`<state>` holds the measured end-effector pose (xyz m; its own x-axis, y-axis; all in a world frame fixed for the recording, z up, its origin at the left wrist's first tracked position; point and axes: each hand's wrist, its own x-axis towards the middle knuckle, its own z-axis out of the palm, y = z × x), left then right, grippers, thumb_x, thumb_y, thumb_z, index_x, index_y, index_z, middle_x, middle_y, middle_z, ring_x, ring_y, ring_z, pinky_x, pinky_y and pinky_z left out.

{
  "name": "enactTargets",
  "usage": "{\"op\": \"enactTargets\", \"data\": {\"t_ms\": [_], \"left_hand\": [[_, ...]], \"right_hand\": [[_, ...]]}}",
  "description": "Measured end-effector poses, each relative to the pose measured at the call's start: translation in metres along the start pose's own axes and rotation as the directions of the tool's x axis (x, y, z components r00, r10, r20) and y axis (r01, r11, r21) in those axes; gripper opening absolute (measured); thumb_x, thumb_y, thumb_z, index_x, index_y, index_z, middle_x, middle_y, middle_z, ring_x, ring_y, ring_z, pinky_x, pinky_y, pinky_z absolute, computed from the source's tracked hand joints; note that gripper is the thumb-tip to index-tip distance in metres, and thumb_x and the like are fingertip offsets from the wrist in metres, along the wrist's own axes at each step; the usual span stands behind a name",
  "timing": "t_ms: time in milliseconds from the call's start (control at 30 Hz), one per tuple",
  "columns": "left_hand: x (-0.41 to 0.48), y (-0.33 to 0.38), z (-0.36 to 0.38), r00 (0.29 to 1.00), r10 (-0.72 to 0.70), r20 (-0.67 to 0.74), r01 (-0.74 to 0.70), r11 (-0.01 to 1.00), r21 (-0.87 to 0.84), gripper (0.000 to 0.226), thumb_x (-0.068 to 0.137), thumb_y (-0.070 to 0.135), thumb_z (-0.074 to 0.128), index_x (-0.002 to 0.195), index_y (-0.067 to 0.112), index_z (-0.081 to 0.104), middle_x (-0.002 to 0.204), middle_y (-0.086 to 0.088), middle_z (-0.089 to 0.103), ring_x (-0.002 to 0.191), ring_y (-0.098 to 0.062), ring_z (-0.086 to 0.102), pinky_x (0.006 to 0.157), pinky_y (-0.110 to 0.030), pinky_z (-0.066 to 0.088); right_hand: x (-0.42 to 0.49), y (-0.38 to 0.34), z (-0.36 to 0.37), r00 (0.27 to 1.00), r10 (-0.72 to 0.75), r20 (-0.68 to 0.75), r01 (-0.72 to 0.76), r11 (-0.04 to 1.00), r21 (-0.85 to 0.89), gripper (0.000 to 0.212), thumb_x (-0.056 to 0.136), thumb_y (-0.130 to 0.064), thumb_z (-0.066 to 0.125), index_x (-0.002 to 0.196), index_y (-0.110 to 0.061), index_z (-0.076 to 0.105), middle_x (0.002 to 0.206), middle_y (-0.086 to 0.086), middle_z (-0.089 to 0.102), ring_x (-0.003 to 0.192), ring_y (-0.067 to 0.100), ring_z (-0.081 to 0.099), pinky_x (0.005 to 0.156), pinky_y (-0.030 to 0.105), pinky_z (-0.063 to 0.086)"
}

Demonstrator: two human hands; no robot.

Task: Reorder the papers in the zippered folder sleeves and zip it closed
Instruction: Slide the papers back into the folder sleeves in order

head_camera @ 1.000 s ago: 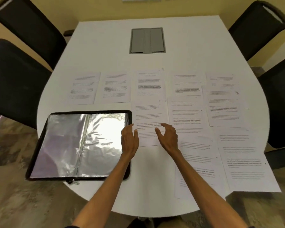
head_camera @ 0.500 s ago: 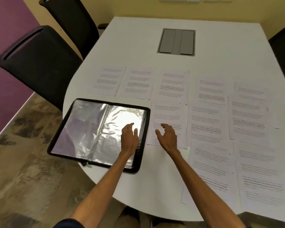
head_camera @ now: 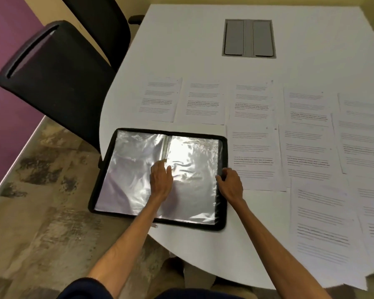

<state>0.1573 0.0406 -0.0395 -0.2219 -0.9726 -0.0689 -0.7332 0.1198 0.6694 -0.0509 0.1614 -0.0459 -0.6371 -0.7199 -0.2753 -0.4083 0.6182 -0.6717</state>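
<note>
A black mesh-backed chair (head_camera: 52, 67) stood at the left, beside a smooth white table (head_camera: 181, 39) with a rounded end. The zippered folder (head_camera: 224, 147) lay open and flat at the table's near left edge, with its near left corner projecting past the rim. It was a rectangle with rounded corners and a black fabric border. Its long axis ran left to right and its spine ran near to far. Glossy, wrinkled clear plastic sleeves (head_camera: 130, 169) filled both halves.

The left hand (head_camera: 161, 180) lay palm down on the sleeves just beside the spine, fingers straight and together, holding nothing. The right hand (head_camera: 230, 184) was at the folder's right border, knuckles up, with its fingers and thumb curled around that edge.

To the right, printed white papers (head_camera: 255, 156) lay flat in rows, with some sheets overlapping. A grey rectangular hatch (head_camera: 248, 38) was set in the far tabletop.
</note>
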Motion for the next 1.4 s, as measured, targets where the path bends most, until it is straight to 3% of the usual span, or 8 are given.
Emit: {"op": "enactTargets", "data": {"t_ms": [267, 433, 700, 867, 1000, 1167, 1267, 1400], "left_hand": [[0.033, -0.059, -0.029, 0.995, 0.028, 0.095, -0.032, 0.998, 0.046, 0.033, 0.102, 0.014, 0.04, 0.131, 0.008, 0.053, 0.138, -0.01, 0.051, 0.132, -0.027, 0.039, 0.107, -0.044, 0.037], [0.048, -0.098, -0.028, 0.993, 0.009, 0.119, -0.002, 0.998, -0.062, 0.03, 0.105, 0.024, 0.033, 0.086, 0.024, 0.056, 0.099, -0.01, 0.059, 0.096, -0.03, 0.057, 0.075, -0.037, 0.044], [0.056, -0.103, -0.045, 0.997, 0.031, 0.074, -0.028, 0.999, -0.045, 0.025, 0.095, 0.001, 0.047, 0.101, 0.016, 0.066, 0.109, -0.003, 0.063, 0.108, -0.019, 0.052, 0.088, -0.037, 0.051], [0.064, -0.108, -0.068, 0.998, -0.056, -0.008, 0.056, 0.998, 0.009, 0.024, 0.095, -0.004, 0.048, 0.103, 0.01, 0.066, 0.114, -0.005, 0.06, 0.102, -0.004, 0.041, 0.076, -0.009, 0.036], [0.071, -0.112, -0.08, 0.999, -0.045, -0.007, 0.045, 0.999, 0.003, 0.023, 0.096, -0.003, 0.046, 0.103, 0.006, 0.066, 0.115, -0.007, 0.06, 0.109, -0.018, 0.05, 0.086, -0.021, 0.038], [0.073, -0.109, -0.086, 0.998, -0.032, -0.056, 0.032, 0.999, 0.007, 0.024, 0.094, -0.008, 0.045, 0.094, 0.004, 0.065, 0.106, -0.006, 0.059, 0.089, -0.008, 0.052, 0.071, -0.003, 0.038], [0.078, -0.115, -0.09, 0.99, -0.071, -0.125, 0.082, 0.993, 0.086, 0.012, 0.087, 0.002, 0.064, 0.096, 0.011, 0.062, 0.111, -0.005, 0.056, 0.105, -0.019, 0.051, 0.085, -0.023, 0.039], [0.088, -0.14, -0.096, 0.975, -0.166, -0.148, 0.189, 0.969, 0.157, 0.05, 0.072, 0.027, 0.084, 0.111, 0.011, 0.058, 0.125, -0.013, 0.05, 0.121, -0.031, 0.042, 0.095, -0.045, 0.039]], "right_hand": [[-0.013, -0.025, 0.045, 0.969, 0.173, -0.177, -0.195, 0.975, -0.111, 0.044, 0.086, -0.028, 0.065, 0.125, -0.01, 0.054, 0.132, 0.013, 0.045, 0.122, 0.032, 0.041, 0.095, 0.047, 0.039], [-0.017, -0.028, 0.059, 0.944, 0.252, -0.214, -0.293, 0.937, -0.189, 0.05, 0.086, -0.031, 0.066, 0.127, -0.009, 0.048, 0.132, 0.014, 0.043, 0.122, 0.034, 0.039, 0.095, 0.047, 0.037], [-0.009, -0.032, 0.069, 0.911, 0.311, -0.27, -0.368, 0.909, -0.196, 0.056, 0.086, -0.036, 0.064, 0.13, -0.008, 0.042, 0.131, 0.018, 0.042, 0.121, 0.037, 0.039, 0.097, 0.052, 0.035], [-0.004, -0.03, 0.072, 0.898, 0.343, -0.275, -0.403, 0.892, -0.204, 0.057, 0.085, -0.036, 0.063, 0.13, -0.01, 0.041, 0.131, 0.017, 0.043, 0.122, 0.036, 0.038, 0.097, 0.052, 0.035], [-0.001, -0.029, 0.072, 0.898, 0.345, -0.274, -0.406, 0.889, -0.213, 0.054, 0.085, -0.036, 0.063, 0.128, -0.01, 0.042, 0.129, 0.017, 0.042, 0.121, 0.036, 0.038, 0.096, 0.051, 0.035], [0.002, -0.032, 0.075, 0.881, 0.373, -0.29, -0.437, 0.877, -0.2, 0.054, 0.083, -0.034, 0.063, 0.127, -0.01, 0.043, 0.128, 0.017, 0.042, 0.121, 0.036, 0.037, 0.096, 0.052, 0.035], [0.003, -0.034, 0.076, 0.87, 0.387, -0.307, -0.454, 0.871, -0.189, 0.056, 0.082, -0.033, 0.063, 0.128, -0.01, 0.042, 0.129, 0.017, 0.042, 0.121, 0.035, 0.037, 0.096, 0.051, 0.034], [0.004, -0.037, 0.08, 0.862, 0.395, -0.318, -0.467, 0.863, -0.194, 0.057, 0.082, -0.031, 0.062, 0.129, -0.009, 0.041, 0.13, 0.017, 0.041, 0.121, 0.035, 0.036, 0.095, 0.05, 0.033]]}}
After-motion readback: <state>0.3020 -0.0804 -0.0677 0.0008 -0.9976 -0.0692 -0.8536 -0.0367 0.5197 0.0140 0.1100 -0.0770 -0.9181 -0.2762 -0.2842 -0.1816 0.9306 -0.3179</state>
